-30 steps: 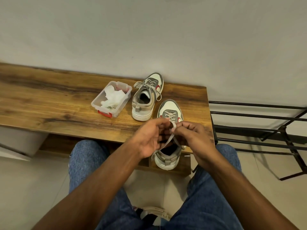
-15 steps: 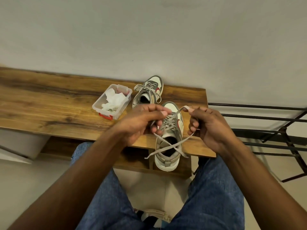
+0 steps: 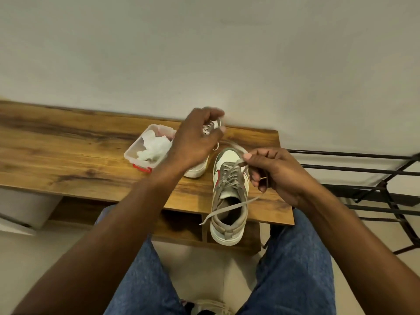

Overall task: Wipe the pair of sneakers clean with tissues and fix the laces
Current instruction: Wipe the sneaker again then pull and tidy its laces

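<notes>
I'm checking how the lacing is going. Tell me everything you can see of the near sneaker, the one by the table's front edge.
The near sneaker is low-cut, cream with grey-brown suede-like overlays, a red side mark and a thick white sole. It stands upright on the wooden table, toe toward the wall, heel overhanging the front edge. Its grey laces are crossed but untied: the right hand pinches one lace near the toe, the left hand pulls another up, and a loose end trails across the opening.

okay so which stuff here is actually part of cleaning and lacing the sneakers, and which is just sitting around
Part of the job:
- near sneaker, being laced
- its lace, pulled by left hand and right hand
- far sneaker, mostly hidden
- tissues in the clear box

Just lying about:
- black metal rack
- wooden bench, only the support
</notes>
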